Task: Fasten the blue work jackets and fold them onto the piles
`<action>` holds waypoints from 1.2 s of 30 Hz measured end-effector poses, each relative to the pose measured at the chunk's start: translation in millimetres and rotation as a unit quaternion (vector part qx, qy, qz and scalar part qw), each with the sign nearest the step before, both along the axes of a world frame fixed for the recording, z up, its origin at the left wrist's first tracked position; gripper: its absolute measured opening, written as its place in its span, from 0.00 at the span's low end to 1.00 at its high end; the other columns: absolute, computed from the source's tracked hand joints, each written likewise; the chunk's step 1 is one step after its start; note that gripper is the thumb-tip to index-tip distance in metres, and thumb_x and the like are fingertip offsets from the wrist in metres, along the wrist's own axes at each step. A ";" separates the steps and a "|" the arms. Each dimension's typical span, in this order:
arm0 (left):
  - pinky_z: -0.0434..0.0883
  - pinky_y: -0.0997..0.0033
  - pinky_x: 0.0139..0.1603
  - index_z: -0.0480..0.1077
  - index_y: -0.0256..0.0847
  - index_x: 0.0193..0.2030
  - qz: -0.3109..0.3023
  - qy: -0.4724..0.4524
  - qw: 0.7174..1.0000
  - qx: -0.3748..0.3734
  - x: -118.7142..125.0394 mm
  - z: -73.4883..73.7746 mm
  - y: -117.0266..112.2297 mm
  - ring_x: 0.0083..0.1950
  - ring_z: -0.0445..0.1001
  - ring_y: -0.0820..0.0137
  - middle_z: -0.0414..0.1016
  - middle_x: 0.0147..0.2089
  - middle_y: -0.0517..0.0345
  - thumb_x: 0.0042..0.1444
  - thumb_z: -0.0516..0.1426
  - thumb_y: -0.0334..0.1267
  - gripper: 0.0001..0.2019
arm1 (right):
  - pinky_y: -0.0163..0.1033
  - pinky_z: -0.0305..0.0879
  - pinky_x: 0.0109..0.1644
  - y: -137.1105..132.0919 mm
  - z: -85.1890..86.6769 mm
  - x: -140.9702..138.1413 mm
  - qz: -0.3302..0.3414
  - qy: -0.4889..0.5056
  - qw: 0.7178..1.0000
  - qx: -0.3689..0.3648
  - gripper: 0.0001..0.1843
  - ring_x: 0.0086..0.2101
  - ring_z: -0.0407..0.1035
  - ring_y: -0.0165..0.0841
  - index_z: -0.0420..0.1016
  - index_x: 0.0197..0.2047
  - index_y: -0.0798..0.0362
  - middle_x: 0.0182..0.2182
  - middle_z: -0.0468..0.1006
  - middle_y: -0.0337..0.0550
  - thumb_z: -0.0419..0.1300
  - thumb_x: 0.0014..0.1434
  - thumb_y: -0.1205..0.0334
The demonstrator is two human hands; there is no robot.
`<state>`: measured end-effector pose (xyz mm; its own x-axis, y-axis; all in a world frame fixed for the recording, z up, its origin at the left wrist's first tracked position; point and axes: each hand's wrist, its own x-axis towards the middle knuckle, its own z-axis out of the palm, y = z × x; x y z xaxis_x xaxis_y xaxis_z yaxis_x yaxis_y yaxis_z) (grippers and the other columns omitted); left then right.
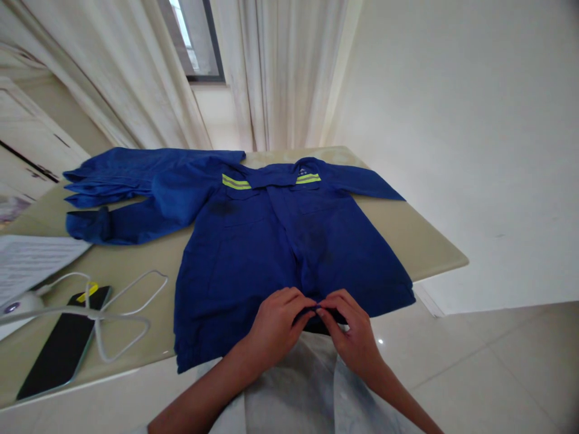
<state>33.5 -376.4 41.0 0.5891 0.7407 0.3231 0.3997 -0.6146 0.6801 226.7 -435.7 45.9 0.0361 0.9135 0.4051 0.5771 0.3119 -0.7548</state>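
head view: pinching the hem of a blue work jacket [294, 253], spread on a cream tabletop [407, 232], between left hand [274, 325] and right hand [348, 328], both clenched on the cloth; risking a slip or a drag over the near edge under any hard tug.

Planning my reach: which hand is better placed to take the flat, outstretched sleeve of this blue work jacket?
Probably the right hand: it is on the same side as the outstretched sleeve, while the left hand lies farther across the blue work jacket.
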 end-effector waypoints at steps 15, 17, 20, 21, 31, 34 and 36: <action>0.74 0.72 0.41 0.82 0.43 0.47 0.004 -0.132 0.989 -0.065 2.7 0.9 2.0 0.39 0.78 0.70 0.80 0.38 0.58 0.66 0.64 0.32 0.06 | 0.37 0.72 0.41 3.7 2.3 5.6 0.051 0.068 0.996 -0.025 0.06 0.36 0.75 0.33 0.80 0.39 0.50 0.36 0.79 0.42 0.64 0.68 0.69; 0.74 0.73 0.40 0.82 0.43 0.47 -0.016 -0.140 0.989 -0.054 1.1 -0.8 4.2 0.39 0.78 0.71 0.80 0.38 0.58 0.67 0.64 0.32 0.06 | 0.37 0.72 0.41 4.1 1.7 5.6 0.054 0.061 0.996 -0.022 0.06 0.36 0.75 0.32 0.80 0.38 0.50 0.36 0.79 0.42 0.64 0.68 0.69; 0.75 0.73 0.43 0.82 0.43 0.47 -0.036 -0.122 0.991 -0.038 -1.2 -1.6 6.2 0.41 0.79 0.71 0.81 0.39 0.58 0.67 0.64 0.32 0.06 | 0.37 0.72 0.41 3.5 0.0 5.0 0.058 0.029 0.998 -0.009 0.07 0.37 0.75 0.33 0.80 0.41 0.50 0.37 0.79 0.42 0.63 0.68 0.70; 0.76 0.72 0.45 0.81 0.42 0.49 -0.036 -0.114 0.992 -0.036 -2.1 -0.8 6.2 0.42 0.79 0.70 0.81 0.40 0.58 0.66 0.64 0.32 0.07 | 0.37 0.73 0.42 3.1 -0.4 4.6 0.057 0.017 0.998 -0.002 0.07 0.38 0.75 0.33 0.80 0.42 0.50 0.38 0.79 0.43 0.62 0.69 0.70; 0.78 0.70 0.49 0.79 0.42 0.48 -0.021 -0.087 0.996 -0.006 -15.2 7.6 2.2 0.45 0.80 0.70 0.80 0.44 0.56 0.68 0.62 0.30 0.06 | 0.40 0.73 0.42 0.1 4.2 2.7 0.026 -0.080 0.993 0.083 0.07 0.38 0.74 0.36 0.76 0.43 0.50 0.37 0.78 0.45 0.63 0.65 0.71; 0.77 0.69 0.47 0.79 0.41 0.49 -0.022 -0.054 0.998 0.033 -14.7 4.3 1.5 0.44 0.79 0.69 0.81 0.43 0.56 0.68 0.61 0.29 0.07 | 0.42 0.73 0.42 0.9 6.0 3.2 0.029 -0.131 0.986 0.099 0.06 0.39 0.74 0.36 0.76 0.44 0.50 0.38 0.79 0.45 0.63 0.65 0.71; 0.77 0.68 0.46 0.79 0.40 0.49 -0.023 -0.035 0.998 0.054 -14.2 3.6 1.0 0.43 0.78 0.69 0.81 0.43 0.55 0.68 0.60 0.28 0.08 | 0.42 0.73 0.43 0.9 6.4 4.0 0.035 -0.164 0.980 0.110 0.06 0.39 0.74 0.37 0.76 0.44 0.50 0.38 0.79 0.46 0.63 0.66 0.70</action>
<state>19.3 -375.4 44.6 0.5943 0.6724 0.4413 0.3236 -0.7023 0.6341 230.7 -434.7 52.3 -0.1883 0.7989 0.5712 0.7485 0.4933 -0.4432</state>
